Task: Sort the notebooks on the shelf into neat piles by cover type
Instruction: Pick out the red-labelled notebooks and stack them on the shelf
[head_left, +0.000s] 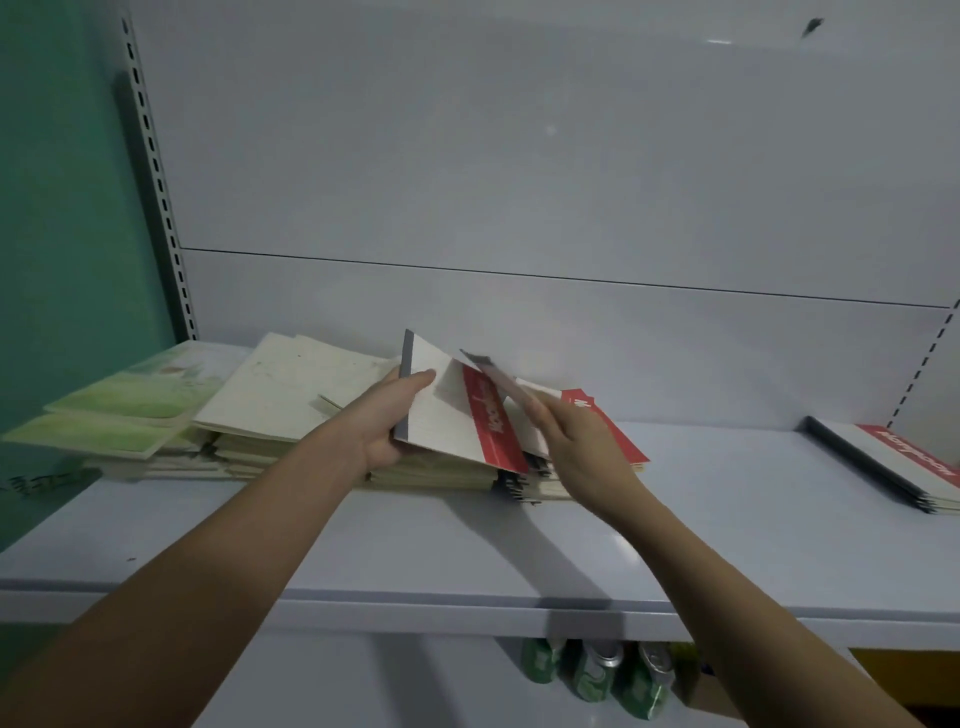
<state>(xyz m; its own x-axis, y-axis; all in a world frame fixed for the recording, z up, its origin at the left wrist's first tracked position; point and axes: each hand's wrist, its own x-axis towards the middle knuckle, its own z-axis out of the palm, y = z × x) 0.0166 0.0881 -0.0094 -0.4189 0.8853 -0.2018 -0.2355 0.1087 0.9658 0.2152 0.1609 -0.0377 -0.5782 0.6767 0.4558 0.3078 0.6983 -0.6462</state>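
My left hand (387, 415) grips a white notebook with a red band and grey spine (452, 415), tilted up above the middle pile (441, 475) on the shelf (467, 551). My right hand (576, 441) pinches a second, blurred notebook (493, 371) beside it. Another red-and-white notebook (608, 431) lies flat under my right hand. A cream-covered pile (280, 395) sits to the left, and green-covered notebooks (130, 400) lie at the far left. At the far right rests a pile of red-and-white notebooks with dark spines (893, 465).
The grey back panel (519, 182) rises behind the piles. A slotted upright (156, 182) stands at the left by a green wall. Green cans (597, 675) stand on the level below the shelf's front edge (415, 613).
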